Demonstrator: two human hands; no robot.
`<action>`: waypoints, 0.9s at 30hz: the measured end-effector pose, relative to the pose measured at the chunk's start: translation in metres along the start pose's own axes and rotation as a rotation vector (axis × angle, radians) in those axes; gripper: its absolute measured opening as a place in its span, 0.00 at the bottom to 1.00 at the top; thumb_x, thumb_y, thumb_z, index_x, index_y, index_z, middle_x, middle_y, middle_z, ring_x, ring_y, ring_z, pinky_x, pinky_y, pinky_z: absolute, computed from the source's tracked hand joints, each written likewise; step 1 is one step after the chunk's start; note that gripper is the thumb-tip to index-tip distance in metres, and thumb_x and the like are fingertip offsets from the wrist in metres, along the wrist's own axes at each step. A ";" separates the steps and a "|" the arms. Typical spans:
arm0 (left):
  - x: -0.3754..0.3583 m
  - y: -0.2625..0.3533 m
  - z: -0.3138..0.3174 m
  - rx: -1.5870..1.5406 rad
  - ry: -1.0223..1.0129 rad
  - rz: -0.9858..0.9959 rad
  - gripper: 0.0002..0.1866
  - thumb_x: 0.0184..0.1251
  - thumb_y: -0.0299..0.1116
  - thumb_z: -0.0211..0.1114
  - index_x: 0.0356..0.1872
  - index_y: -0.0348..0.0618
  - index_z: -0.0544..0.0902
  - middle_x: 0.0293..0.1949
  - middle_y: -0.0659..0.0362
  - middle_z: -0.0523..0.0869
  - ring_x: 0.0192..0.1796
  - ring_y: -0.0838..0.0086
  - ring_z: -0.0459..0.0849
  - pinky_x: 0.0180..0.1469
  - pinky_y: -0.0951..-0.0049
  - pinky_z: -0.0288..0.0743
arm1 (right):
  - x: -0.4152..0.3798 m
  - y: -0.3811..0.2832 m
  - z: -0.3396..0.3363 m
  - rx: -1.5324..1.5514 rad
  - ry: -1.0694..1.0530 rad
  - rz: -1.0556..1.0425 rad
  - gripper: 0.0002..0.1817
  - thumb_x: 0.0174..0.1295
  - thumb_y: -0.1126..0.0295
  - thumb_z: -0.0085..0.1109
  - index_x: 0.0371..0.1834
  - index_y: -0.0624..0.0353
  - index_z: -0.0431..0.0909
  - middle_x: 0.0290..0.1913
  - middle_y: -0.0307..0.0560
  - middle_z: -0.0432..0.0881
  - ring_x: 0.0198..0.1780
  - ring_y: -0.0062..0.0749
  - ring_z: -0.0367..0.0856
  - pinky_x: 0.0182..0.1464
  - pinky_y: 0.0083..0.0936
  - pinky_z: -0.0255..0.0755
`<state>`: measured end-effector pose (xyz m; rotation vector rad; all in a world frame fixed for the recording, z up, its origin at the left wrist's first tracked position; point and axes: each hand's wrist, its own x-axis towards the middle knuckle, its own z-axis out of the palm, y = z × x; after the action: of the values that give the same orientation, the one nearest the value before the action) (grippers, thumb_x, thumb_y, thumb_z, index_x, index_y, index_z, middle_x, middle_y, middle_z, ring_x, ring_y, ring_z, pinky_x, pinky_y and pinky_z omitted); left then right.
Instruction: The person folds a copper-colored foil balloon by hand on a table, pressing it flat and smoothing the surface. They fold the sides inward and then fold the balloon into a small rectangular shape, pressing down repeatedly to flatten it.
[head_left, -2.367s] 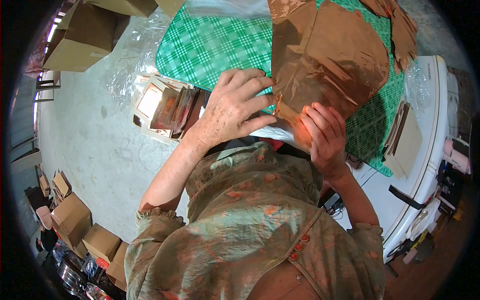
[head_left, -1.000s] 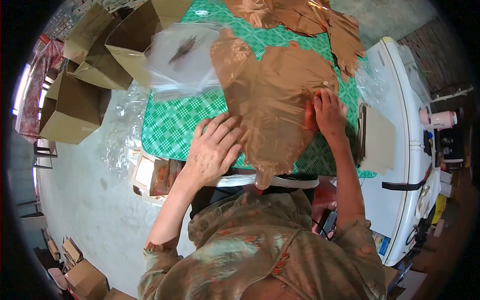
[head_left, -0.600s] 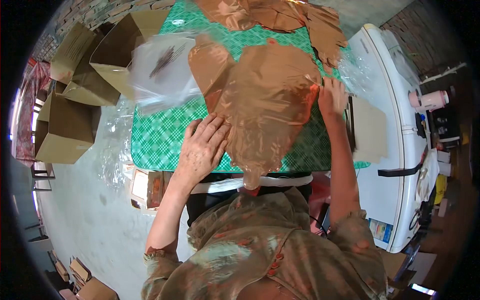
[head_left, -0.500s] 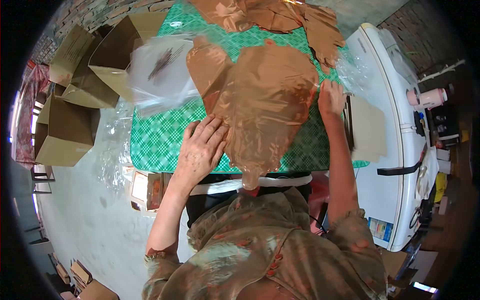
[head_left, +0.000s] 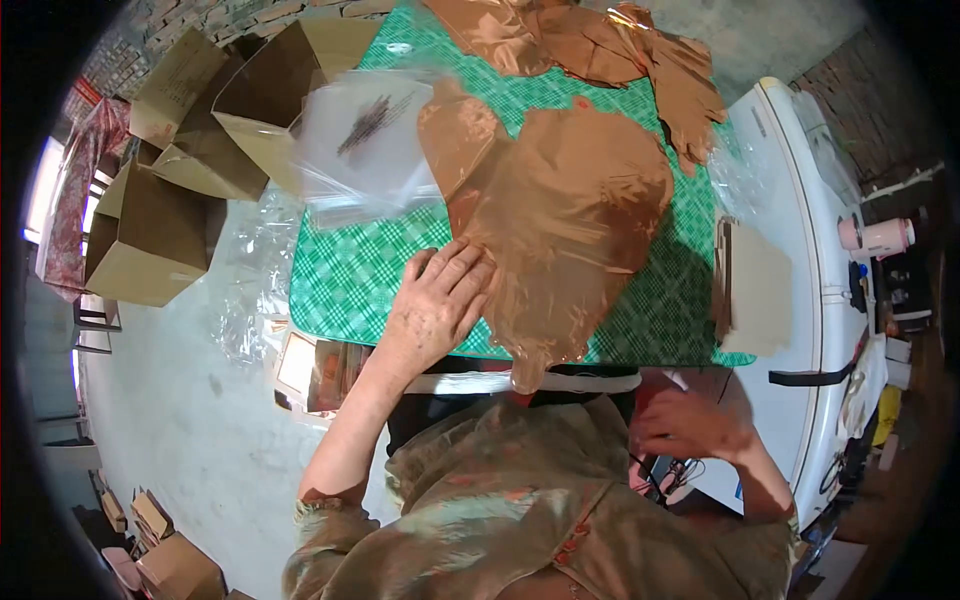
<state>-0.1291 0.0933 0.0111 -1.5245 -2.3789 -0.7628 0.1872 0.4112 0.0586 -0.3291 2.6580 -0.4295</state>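
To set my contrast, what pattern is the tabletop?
Green-and-white plaid tabletop, clearest in the head view.

I see sheen on the brown foil point(head_left: 585, 190), shadow toward the near right corner of the table point(head_left: 345, 290), a blurred right hand point(head_left: 690, 425), warped dark edges.

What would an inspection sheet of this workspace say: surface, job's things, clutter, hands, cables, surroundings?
Surface: green checked tabletop.
Job's things: flat brown foil shape; more brown foil pieces at the far side; clear plastic sheets at left.
Clutter: open cardboard boxes and crinkled clear plastic beyond the table's left side.
Hands: left hand rests on the foil shape's left edge; right hand, blurred, is off the near edge, contents unclear.
Cables: thin dark cable near the right hand.
Surroundings: white appliance at right; brick wall behind.
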 end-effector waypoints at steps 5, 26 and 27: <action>0.001 0.005 0.000 -0.017 0.017 0.002 0.20 0.74 0.34 0.71 0.64 0.40 0.86 0.67 0.51 0.85 0.74 0.56 0.79 0.76 0.51 0.68 | 0.041 -0.028 -0.070 -0.251 0.146 0.269 0.10 0.64 0.68 0.66 0.47 0.55 0.83 0.52 0.48 0.84 0.53 0.46 0.84 0.54 0.44 0.78; -0.004 -0.003 0.002 -0.084 -0.006 -0.024 0.26 0.69 0.39 0.73 0.67 0.47 0.85 0.71 0.54 0.82 0.76 0.57 0.77 0.76 0.49 0.66 | 0.140 -0.048 -0.002 -0.196 0.667 -0.101 0.28 0.60 0.70 0.72 0.66 0.53 0.80 0.72 0.48 0.76 0.75 0.50 0.74 0.75 0.51 0.67; -0.003 -0.002 0.002 -0.087 -0.006 -0.026 0.25 0.69 0.39 0.73 0.67 0.47 0.86 0.71 0.54 0.82 0.75 0.57 0.77 0.76 0.49 0.66 | 0.141 -0.051 -0.003 -0.184 0.651 -0.124 0.29 0.58 0.69 0.73 0.66 0.53 0.80 0.72 0.48 0.76 0.75 0.50 0.74 0.75 0.52 0.67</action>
<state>-0.1297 0.0907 0.0073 -1.5336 -2.4040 -0.8796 0.0704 0.3235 0.0266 -0.4771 3.3378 -0.3767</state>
